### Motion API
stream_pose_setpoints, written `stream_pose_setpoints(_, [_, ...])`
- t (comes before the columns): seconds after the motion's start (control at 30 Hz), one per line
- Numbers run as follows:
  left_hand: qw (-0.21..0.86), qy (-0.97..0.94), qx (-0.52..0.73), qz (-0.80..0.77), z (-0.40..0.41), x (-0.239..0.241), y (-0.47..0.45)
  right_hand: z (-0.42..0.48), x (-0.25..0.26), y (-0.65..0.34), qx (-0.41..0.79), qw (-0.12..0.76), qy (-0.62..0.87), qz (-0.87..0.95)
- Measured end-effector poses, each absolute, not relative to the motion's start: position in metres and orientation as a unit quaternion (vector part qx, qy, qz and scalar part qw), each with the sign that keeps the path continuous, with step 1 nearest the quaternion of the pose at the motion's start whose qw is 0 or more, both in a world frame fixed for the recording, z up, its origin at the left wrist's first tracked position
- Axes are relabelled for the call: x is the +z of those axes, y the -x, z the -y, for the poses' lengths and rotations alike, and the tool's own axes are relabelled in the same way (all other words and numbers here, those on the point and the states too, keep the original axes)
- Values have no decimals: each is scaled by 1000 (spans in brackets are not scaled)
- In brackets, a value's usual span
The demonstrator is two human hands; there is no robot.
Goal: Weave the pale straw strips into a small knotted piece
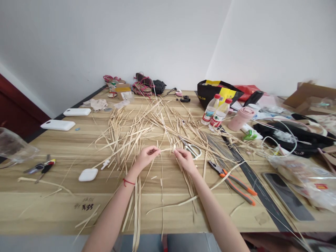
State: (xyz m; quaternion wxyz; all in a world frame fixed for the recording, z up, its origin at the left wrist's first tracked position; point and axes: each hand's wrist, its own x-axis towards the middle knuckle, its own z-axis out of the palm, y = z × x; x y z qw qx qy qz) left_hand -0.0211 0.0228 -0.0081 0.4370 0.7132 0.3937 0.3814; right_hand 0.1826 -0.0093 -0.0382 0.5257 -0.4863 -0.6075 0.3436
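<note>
A thin pale plant-fibre strip (166, 150) runs between my two hands above the middle of the table. My left hand (147, 156), with a red string round the wrist, pinches its left end. My right hand (184, 159) has its fingers closed at the other end, where a small whitish bit shows at the fingertips. Loose dry strips (131, 131) spread under and beyond both hands. Close to the right hand lie scissors (194, 151) with pale handles. Pliers (233, 182) with orange and grey grips rest further right.
On the left are a white earbud case (88, 174), a cutter (47, 169) and two white devices (58, 125). Two red-capped bottles (217, 115), a pink cup (241, 119) and a black bag (207, 91) stand at the back right. A phone (287, 196) lies near the right front edge.
</note>
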Motion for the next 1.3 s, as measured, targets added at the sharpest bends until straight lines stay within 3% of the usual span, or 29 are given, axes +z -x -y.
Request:
stream_pose_setpoints(0.53, [426,-684,431,-407,-23,-7,23,13,-35,-176,310,515,482,637])
stream_pose_setpoints(1.0, [431,-725,382,-378,-15,-5,12,16,-34,-170,293,499,456,676])
stream_pose_setpoints(1.3, [326,-724,456,-401,-2,-16,-4,23,-38,-163,186,449,477,733])
